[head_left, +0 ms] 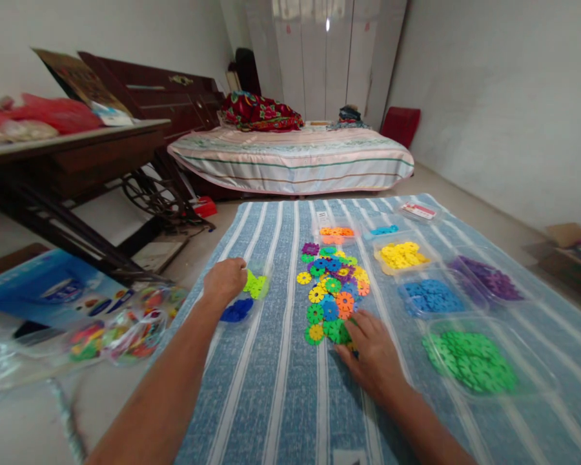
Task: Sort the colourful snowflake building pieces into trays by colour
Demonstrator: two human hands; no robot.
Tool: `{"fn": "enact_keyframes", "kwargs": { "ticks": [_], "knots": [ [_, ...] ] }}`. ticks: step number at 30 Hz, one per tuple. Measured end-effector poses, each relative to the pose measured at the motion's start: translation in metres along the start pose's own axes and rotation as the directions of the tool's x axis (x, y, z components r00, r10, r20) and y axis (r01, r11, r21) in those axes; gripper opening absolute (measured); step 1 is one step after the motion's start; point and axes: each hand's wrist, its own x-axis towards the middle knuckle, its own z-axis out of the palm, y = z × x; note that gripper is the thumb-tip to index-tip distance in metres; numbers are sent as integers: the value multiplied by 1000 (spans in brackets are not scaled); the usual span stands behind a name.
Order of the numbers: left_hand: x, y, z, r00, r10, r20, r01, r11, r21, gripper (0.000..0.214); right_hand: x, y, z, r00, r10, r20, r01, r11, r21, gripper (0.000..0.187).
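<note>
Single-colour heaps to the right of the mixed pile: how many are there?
5: the light blue heap farthest away, the yellow heap nearer, the purple heap to its right, then the blue heap, and the green heap nearest. None seems hidden.

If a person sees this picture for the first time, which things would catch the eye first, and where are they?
Probably the mixed, many-coloured pile of notched discs on the blue-and-white striped cloth, with the right hand at its near edge. Next might come the clear boxes on the right, where green pieces lie nearest. Farther back, a red patterned blanket is heaped on the bed.
</note>
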Motion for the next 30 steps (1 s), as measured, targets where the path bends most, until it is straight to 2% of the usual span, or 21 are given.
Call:
{"fn": "enact_keyframes", "kwargs": {
  "ticks": [4,9,13,16,20,23,25,27,30],
  "knots": [
    [-3,1,-2,998,-15,-56,17,1000,26,33,7,-10,5,999,-13,48,17,997,-77,25],
    [-4,1,-3,1000,-19,17,19,1000,10,31,7,-12,11,998,-50,-30,47,995,-89,18],
    [-5,2,-2,999,-13,32,13,1000,-16,31,8,-12,3,986,-108,-124,102,993,-54,16],
    [-11,6,-5,998,25,-56,-29,997,-70,33,9,-6,-21,973,-121,-199,112,992,-57,17],
    [-33,23,-11,969,141,-203,-190,951,-246,30,-2,24,-77,944,-125,-307,61,976,-209,12],
    [-55,45,-9,937,285,-204,-344,857,-383,25,-16,49,-116,945,-74,-318,-66,911,-407,6],
    [-66,61,-1,905,384,-184,-425,791,-441,23,-23,56,-127,944,-46,-326,-121,872,-475,6],
    [-71,75,11,887,422,-187,-458,751,-475,21,-26,51,-123,950,-51,-307,-98,888,-449,9],
    [-67,94,32,893,383,-237,-450,739,-501,20,-20,25,-91,963,-72,-260,-3,961,-276,10]
  ]
}}
